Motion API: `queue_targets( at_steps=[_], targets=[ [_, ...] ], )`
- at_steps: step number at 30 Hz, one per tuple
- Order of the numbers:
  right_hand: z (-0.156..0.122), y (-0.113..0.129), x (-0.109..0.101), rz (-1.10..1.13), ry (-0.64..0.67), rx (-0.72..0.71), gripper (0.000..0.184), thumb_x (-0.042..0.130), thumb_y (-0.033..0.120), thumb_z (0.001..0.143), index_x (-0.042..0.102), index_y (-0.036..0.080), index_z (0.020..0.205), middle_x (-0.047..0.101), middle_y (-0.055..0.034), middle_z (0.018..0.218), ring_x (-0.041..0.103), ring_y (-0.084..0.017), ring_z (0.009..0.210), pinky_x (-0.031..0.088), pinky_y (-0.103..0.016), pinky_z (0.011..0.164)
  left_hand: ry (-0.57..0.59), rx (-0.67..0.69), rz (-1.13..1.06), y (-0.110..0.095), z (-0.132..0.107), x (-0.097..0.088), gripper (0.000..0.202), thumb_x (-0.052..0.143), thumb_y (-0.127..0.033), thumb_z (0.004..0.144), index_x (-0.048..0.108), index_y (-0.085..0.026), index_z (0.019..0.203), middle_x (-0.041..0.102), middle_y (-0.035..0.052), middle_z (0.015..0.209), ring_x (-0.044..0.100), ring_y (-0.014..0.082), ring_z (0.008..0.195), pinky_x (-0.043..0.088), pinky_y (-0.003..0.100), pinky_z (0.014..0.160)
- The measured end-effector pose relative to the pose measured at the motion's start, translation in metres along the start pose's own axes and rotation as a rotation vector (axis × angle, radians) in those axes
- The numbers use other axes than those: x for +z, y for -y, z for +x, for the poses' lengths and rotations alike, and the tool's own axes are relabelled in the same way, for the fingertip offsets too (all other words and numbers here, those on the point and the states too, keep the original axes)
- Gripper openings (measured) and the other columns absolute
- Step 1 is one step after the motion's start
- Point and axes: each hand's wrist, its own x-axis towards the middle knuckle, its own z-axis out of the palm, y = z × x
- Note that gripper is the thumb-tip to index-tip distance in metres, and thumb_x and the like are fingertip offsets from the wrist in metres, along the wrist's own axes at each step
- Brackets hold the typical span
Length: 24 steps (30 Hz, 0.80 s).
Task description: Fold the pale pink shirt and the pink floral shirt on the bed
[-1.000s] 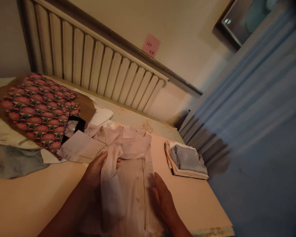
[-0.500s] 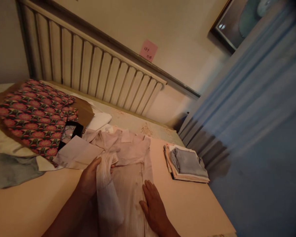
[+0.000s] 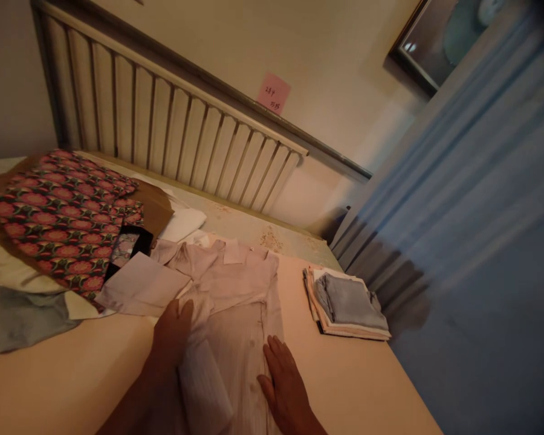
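A pale pinkish shirt (image 3: 242,320) is spread on the desk (image 3: 358,386), front side up, in the near middle of the scene; its collar is turned to the far side and its lower part is cut off by the near edge of the view. A row of buttons (image 3: 252,343) can be seen down its front. On its left half, a pale sleeve (image 3: 206,386) is laid lengthwise toward the near side.

The left hand (image 3: 171,332) is set on the left part of the shirt, at the upper end of that sleeve. Whether cloth is pinched in its grip cannot be made out, since the fingertips are partly hidden. The right hand (image 3: 286,386) is rested on the right part of the shirt, beside the buttons; its grip is slack, with the fingers extended and the thumb held apart from them.

To the left of the shirt's upper part, a flat pale piece of cloth (image 3: 142,284) is seen. Farther left, a floral garment (image 3: 68,211) is laid over a brown garment (image 3: 156,208), and a grey-green garment (image 3: 18,317) is placed nearer. On the right of the desk, well apart from the shirt, folded clothes (image 3: 351,305) are stacked, topped by a grey one.

Beyond the desk, a radiator (image 3: 172,121) is fixed along the wall, with a pink note (image 3: 274,92) stuck above it. The right side is filled by a blue curtain (image 3: 471,241), by which a framed picture (image 3: 428,45) is partly covered.
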Motion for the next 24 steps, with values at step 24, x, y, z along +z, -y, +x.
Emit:
queue_targets(
  at_steps=[24],
  targets=[
    [0.040, -0.029, -0.024, 0.266, 0.002, 0.095, 0.033, 0.055, 0.038, 0.090, 0.067, 0.027, 0.119, 0.068, -0.0076, 0.122, 0.063, -0.026, 0.113, 0.052, -0.041, 0.097, 0.201, 0.847, 0.128, 0.009, -0.062, 0.041, 0.030, 0.049, -0.024, 0.091, 0.065, -0.024, 0.117, 0.069, 0.0076, 0.118, 0.064, 0.0206, 0.111, 0.054, 0.035, 0.097]
  ],
)
